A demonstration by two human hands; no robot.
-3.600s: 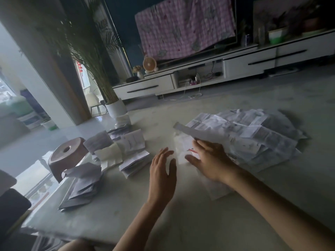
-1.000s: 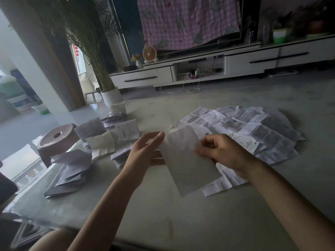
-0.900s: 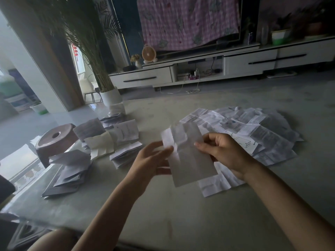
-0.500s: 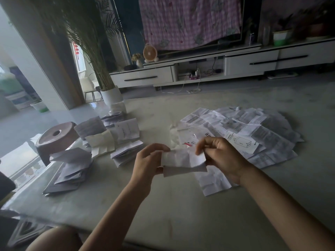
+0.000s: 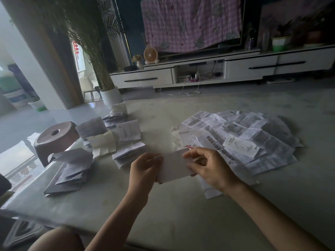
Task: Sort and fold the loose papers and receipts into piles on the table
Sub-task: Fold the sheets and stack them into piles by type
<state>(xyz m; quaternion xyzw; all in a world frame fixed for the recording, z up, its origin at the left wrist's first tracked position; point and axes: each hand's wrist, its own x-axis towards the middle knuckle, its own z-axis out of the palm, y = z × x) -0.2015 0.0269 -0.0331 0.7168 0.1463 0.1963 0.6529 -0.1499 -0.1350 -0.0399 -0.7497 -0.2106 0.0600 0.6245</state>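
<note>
A folded white paper slip (image 5: 173, 166) is held over the pale stone table (image 5: 163, 211). The left hand (image 5: 145, 169) pinches its left edge and the right hand (image 5: 210, 169) its right edge, the fingers of both clamped on it. Just beyond the right fingers spreads a loose heap of unfolded white receipts (image 5: 253, 134). Left of the left fingers sit stacks of folded papers (image 5: 128, 154).

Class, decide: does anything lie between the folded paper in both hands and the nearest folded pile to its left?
Nothing visible does: only bare table lies between the folded paper, held by the left hand and right hand, and the nearest folded pile.
</note>
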